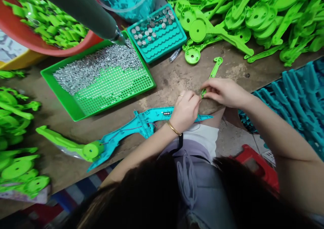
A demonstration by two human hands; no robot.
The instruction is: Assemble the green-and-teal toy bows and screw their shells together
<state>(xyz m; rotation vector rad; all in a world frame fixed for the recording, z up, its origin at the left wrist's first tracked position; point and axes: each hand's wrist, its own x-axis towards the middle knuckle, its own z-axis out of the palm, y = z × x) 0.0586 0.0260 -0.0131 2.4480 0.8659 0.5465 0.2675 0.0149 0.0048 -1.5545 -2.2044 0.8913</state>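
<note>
My left hand (186,110) is closed in a pinch over the blue bow-shaped plastic part (126,126), near its right end; its fingertips meet those of my right hand, and what they grip is hidden. My right hand (224,92) pinches a small green plastic part (203,93) between thumb and fingers. Just beyond it lies a slim green plastic arm (215,68); whether the two are joined is hidden by the fingers. The blue part carries a small metallic component (166,113) and thin wires. A green part with a round hub (91,150) is at its left end.
A green tray (113,99) holds many screws. Above it hangs a dark screwdriver (96,16). A teal ridged tray (167,36) holds button cells. Green parts (197,29) pile up at the back; a red basin (93,36) stands back left. Blue parts (296,100) lie at right.
</note>
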